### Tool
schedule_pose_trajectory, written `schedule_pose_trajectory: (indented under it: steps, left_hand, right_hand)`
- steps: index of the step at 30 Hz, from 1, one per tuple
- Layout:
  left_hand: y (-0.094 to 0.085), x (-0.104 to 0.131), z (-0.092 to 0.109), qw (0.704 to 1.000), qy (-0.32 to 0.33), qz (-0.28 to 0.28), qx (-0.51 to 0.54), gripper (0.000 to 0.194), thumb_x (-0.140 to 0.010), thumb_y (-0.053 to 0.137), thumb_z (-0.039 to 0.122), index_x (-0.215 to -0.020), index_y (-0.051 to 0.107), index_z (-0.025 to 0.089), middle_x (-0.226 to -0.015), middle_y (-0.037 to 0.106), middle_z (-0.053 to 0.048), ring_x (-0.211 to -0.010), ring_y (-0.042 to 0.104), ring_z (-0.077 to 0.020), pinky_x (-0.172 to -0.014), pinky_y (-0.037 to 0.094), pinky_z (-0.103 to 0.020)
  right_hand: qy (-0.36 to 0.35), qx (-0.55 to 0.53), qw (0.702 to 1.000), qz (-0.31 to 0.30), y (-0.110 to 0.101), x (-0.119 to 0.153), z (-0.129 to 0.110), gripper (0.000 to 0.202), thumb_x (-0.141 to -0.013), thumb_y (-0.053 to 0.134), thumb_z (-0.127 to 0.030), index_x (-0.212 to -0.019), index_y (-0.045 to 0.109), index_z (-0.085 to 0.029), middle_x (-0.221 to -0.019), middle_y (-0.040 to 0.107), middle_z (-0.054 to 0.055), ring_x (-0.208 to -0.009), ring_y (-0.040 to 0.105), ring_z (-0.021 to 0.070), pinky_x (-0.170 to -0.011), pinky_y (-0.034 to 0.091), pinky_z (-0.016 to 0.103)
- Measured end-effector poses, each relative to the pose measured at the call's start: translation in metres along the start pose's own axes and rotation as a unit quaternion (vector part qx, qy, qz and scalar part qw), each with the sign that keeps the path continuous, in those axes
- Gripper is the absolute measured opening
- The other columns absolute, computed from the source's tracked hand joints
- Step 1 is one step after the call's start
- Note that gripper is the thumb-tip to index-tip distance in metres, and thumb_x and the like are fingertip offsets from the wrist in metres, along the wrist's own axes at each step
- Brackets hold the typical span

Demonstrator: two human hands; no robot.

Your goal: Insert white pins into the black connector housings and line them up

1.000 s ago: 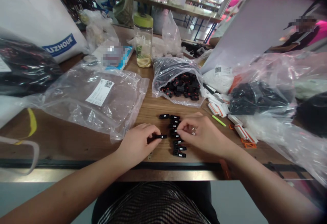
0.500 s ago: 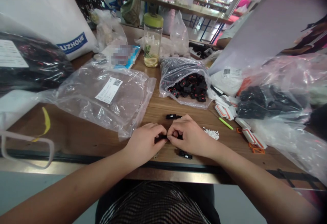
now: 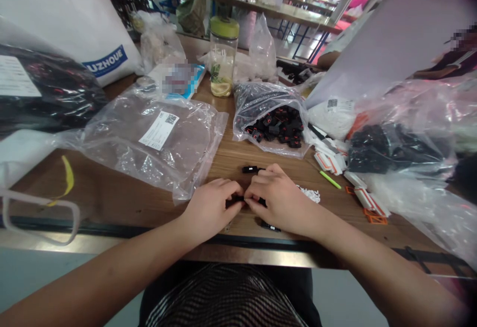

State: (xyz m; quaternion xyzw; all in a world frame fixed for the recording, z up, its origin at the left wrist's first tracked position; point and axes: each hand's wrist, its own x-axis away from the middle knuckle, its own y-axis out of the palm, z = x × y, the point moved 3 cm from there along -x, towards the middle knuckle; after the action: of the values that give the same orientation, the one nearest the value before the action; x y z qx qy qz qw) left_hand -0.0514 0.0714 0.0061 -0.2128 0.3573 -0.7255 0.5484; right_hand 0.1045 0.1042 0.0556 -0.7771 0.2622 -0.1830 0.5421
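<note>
Near the table's front edge, my left hand (image 3: 213, 206) pinches a small black plastic part (image 3: 234, 201) between thumb and fingers. My right hand (image 3: 274, 199) meets it from the other side, its thumb and fingertips closed at the same part. Most of that part is hidden by my fingers. Just beyond my right hand lies a black connector (image 3: 251, 169) with white dots. Another black connector (image 3: 269, 226) rests below the right palm, partly covered. A small heap of white pieces (image 3: 311, 194) lies to the right of my right hand.
A clear bag of black parts (image 3: 278, 125) lies open beyond my hands. To the left is a flat clear bag (image 3: 179, 143); behind stands a green-lidded bottle (image 3: 222, 58). White-and-orange strips (image 3: 330, 162) and a lime-green stick (image 3: 330, 180) lie right. A person's arm shows at far right.
My right hand has shifted slightly, covering more of the lower black connector and part of the white heap. The left hand stays nearly still.
</note>
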Motion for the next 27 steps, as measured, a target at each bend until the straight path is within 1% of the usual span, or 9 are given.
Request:
schedule_pose_trajectory:
  steps: [4,7,12,14,18,20,22,24,27]
  left_hand:
    - [0.0,0.0,0.0,1.0,-0.002,-0.001,-0.012,0.008,-0.083,0.069,0.018,-0.083,0.061,0.021,-0.081,0.064,0.0,-0.079,0.061,-0.0197,-0.068,0.047,-0.032]
    - [0.0,0.0,0.001,1.0,0.0,-0.001,-0.012,0.007,-0.083,0.067,0.019,-0.083,0.061,0.021,-0.08,0.065,0.0,-0.078,0.062,-0.0194,-0.068,0.047,-0.031]
    - [0.001,0.001,0.0,1.0,0.003,0.008,0.002,0.006,-0.083,0.067,0.016,-0.085,0.063,0.021,-0.084,0.067,0.0,-0.079,0.063,-0.0192,-0.07,0.049,-0.032]
    - [0.001,0.0,-0.002,1.0,0.004,0.015,0.011,0.006,-0.083,0.067,0.018,-0.086,0.064,0.021,-0.085,0.066,0.0,-0.08,0.063,-0.0189,-0.071,0.049,-0.032]
    - [0.0,-0.004,-0.005,0.999,-0.005,0.033,0.014,0.004,-0.088,0.064,0.022,-0.092,0.066,0.022,-0.092,0.065,0.0,-0.073,0.061,-0.0151,-0.07,0.049,-0.03]
    - [-0.001,-0.009,-0.005,0.999,-0.015,0.032,-0.002,0.007,-0.091,0.06,0.022,-0.094,0.066,0.022,-0.095,0.064,0.0,-0.073,0.061,-0.0144,-0.07,0.05,-0.03]
    - [-0.003,-0.014,-0.003,0.999,-0.014,0.032,-0.021,0.01,-0.092,0.057,0.021,-0.097,0.066,0.021,-0.099,0.064,-0.002,-0.077,0.062,-0.0158,-0.074,0.051,-0.032]
    - [-0.006,-0.019,-0.001,0.999,-0.007,0.037,-0.039,0.013,-0.093,0.055,0.02,-0.099,0.066,0.021,-0.101,0.064,-0.003,-0.081,0.063,-0.0172,-0.078,0.051,-0.034]
    - [-0.007,-0.025,0.001,0.998,-0.003,0.043,-0.055,0.013,-0.091,0.055,0.019,-0.1,0.065,0.02,-0.099,0.065,-0.004,-0.081,0.064,-0.0178,-0.079,0.052,-0.034]
  right_hand:
    - [-0.015,0.026,0.999,0.013,-0.005,0.003,-0.002,0.017,-0.09,0.056,-0.019,-0.081,0.07,-0.019,-0.076,0.067,0.003,-0.078,0.056,0.0175,-0.084,0.03,0.036]
    - [-0.026,0.038,0.999,0.02,-0.003,0.005,-0.003,0.019,-0.091,0.055,-0.02,-0.08,0.07,-0.021,-0.074,0.067,0.002,-0.076,0.055,0.017,-0.084,0.03,0.036]
    - [-0.05,0.11,0.993,0.013,0.004,0.005,-0.007,0.024,-0.091,0.053,-0.021,-0.073,0.069,-0.02,-0.07,0.065,0.003,-0.073,0.052,0.0189,-0.082,0.03,0.04]
    - [-0.051,0.104,0.993,0.025,0.001,0.007,-0.007,0.022,-0.091,0.054,-0.022,-0.077,0.071,-0.02,-0.072,0.066,0.004,-0.074,0.054,0.0202,-0.081,0.032,0.041]
    - [0.022,0.032,0.991,0.129,-0.024,0.023,0.01,0.02,-0.094,0.054,-0.029,-0.094,0.073,-0.024,-0.082,0.072,0.004,-0.079,0.062,0.02,-0.082,0.037,0.038]
    - [0.075,0.02,0.98,0.181,-0.037,0.038,0.024,0.021,-0.094,0.054,-0.033,-0.09,0.073,-0.025,-0.079,0.073,0.002,-0.075,0.063,0.0193,-0.081,0.04,0.038]
    - [0.122,0.025,0.97,0.209,-0.047,0.056,0.04,0.022,-0.093,0.055,-0.034,-0.083,0.072,-0.025,-0.074,0.072,0.002,-0.071,0.064,0.019,-0.081,0.041,0.038]
    - [0.164,0.039,0.964,0.208,-0.049,0.072,0.057,0.023,-0.092,0.055,-0.034,-0.08,0.072,-0.024,-0.074,0.072,0.002,-0.07,0.065,0.019,-0.08,0.043,0.037]
    - [0.209,0.063,0.963,0.159,-0.043,0.088,0.081,0.023,-0.091,0.055,-0.032,-0.08,0.074,-0.024,-0.078,0.074,0.003,-0.067,0.066,0.018,-0.07,0.047,0.034]
